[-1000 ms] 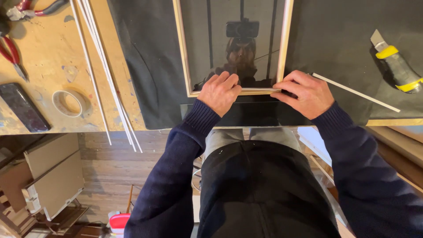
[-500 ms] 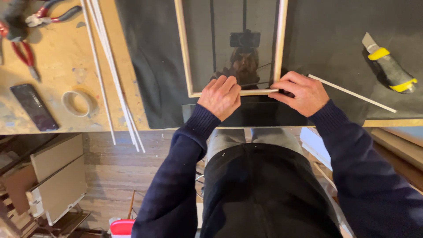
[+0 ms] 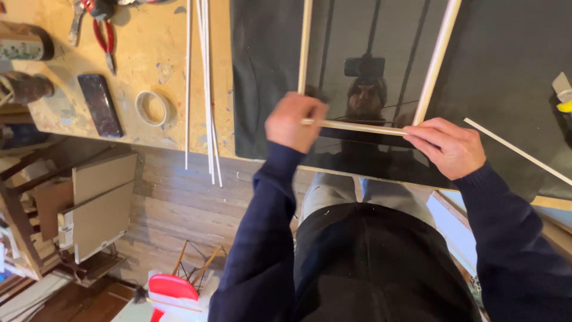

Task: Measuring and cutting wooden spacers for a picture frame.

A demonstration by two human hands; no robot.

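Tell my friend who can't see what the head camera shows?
A person's left hand and right hand hold a thin wooden strip across the bottom of a wooden frame on dark glass, with loose sticks nearby.

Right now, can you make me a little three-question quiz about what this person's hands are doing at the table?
1. True or false: both hands grip the same thin pale wooden strip.
2. Which lies nearest the roll of pale tape on the wooden workbench? A) black flat phone B) yellow-handled knife C) red stool
3. What sits under the pale wooden frame?

Key
1. True: the left hand closes round one end and the right hand pinches the other.
2. A
3. A dark glossy sheet on a black mat.
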